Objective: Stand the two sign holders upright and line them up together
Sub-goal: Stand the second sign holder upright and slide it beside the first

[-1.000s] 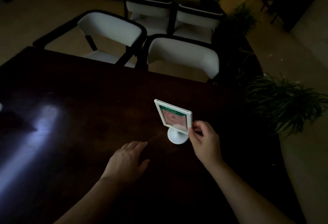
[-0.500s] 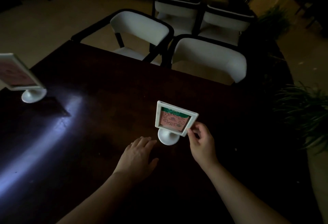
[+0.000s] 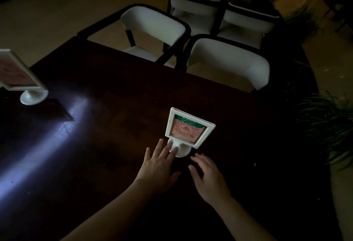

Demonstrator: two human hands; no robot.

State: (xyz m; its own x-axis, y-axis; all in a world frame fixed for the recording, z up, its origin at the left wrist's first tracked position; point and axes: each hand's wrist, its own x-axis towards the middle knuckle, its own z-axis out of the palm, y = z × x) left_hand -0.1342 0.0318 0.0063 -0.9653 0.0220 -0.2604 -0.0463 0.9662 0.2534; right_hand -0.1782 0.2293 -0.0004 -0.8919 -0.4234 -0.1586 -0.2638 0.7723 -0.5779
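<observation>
Dark table [image 3: 118, 160] first, lit by one pale streak on its left half. Two sign holders on it, both upright but well apart. The far sign holder [image 3: 21, 80] stands at the table's left edge, out of reach of both hands. The near sign holder [image 3: 188, 129] stands toward the right half, about midway between the far edge and the near one, with its round base [image 3: 182, 151] planted on the surface. It looks light, rigid plastic, top-heavy on a narrow stem, so I'd say it tips easily: take it low, at the stem or base. Left hand [image 3: 159, 164] is spread open, fingertips touching the base. Right hand [image 3: 208, 175] is open too, gripping nothing, just beside the base on the near side.
</observation>
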